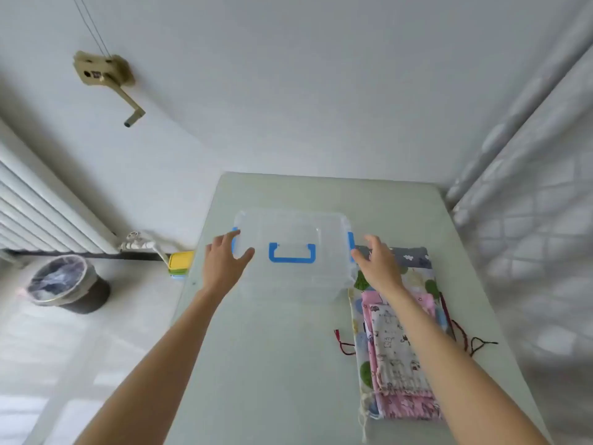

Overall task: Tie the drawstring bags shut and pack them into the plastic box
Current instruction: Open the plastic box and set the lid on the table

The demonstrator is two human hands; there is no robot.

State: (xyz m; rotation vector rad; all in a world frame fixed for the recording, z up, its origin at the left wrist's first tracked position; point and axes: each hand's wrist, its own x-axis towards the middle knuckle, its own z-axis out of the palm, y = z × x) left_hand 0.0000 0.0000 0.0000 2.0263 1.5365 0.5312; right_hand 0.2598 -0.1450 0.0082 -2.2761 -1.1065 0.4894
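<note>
At the far left, off the desk, a lined bin stands on the floor below a radiator, with a small yellow container by the desk edge. The left hand reaches to the left end of the clear plastic box, its fingers spread and lightly bent around the corner near the blue side latch; they seem to touch the lid but clamp nothing firmly. The box sits in the middle of the desk with its lid on and a blue handle lying flat on top. The right hand is at the box's right end, fingers loosely open and holding nothing; whether it touches the box cannot be told. Just right of the box, and partly under the right forearm, the drawstring bags lie flat in a stack, their cords loose on the desk, so none looks tied yet. The likely next step is unlatching the lid. The light box could skid or tip if one latch is pulled harder than the other, and the right forearm could drag the stack or snag a loose cord, pulling bags off the desk's edge.
</note>
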